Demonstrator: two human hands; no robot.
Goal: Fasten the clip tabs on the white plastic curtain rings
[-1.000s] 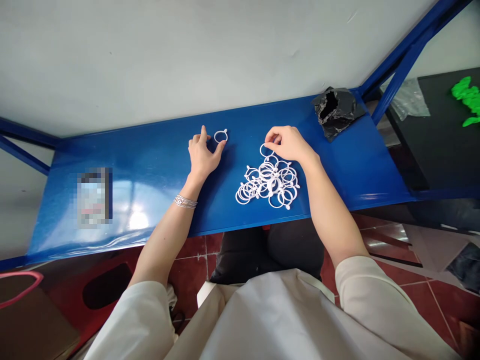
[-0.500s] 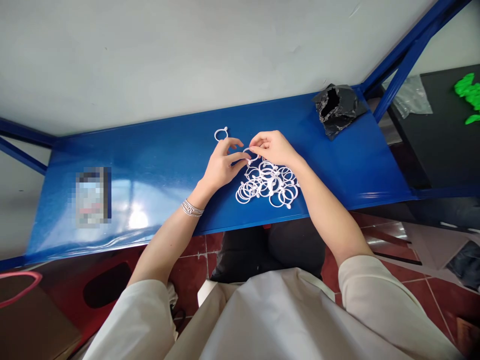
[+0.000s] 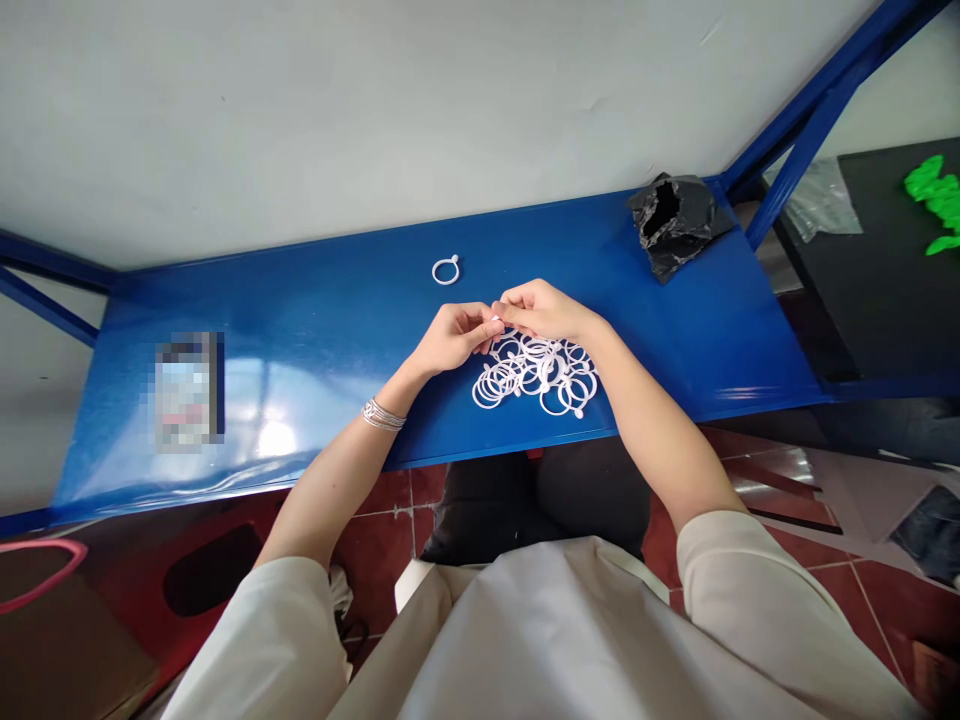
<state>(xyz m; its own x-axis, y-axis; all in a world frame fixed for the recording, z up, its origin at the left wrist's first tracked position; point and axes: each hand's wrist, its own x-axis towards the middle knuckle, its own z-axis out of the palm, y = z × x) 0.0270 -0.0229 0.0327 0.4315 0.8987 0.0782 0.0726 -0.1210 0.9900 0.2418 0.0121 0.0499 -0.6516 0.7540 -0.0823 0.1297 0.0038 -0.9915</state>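
The left hand (image 3: 454, 338) and right hand (image 3: 546, 310) are pinching a mostly hidden white ring (image 3: 496, 318) between nearly closed fingertips. A pile of rings (image 3: 551, 370) is lying nearer the body; a lone ring (image 3: 455, 260) is resting farther out on the blue table (image 3: 337, 300).

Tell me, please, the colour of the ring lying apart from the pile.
White; the ring shows best in the head view.

Probably a small workshop, though the view's edges are dim: a blue bench (image 3: 330, 300) and frame (image 3: 810, 130) stand against a plain wall (image 3: 375, 120), with heaped white rings (image 3: 553, 370), green pieces (image 3: 936, 193) on a dark table (image 3: 885, 290) alongside, and red tiles (image 3: 384, 548) underfoot.
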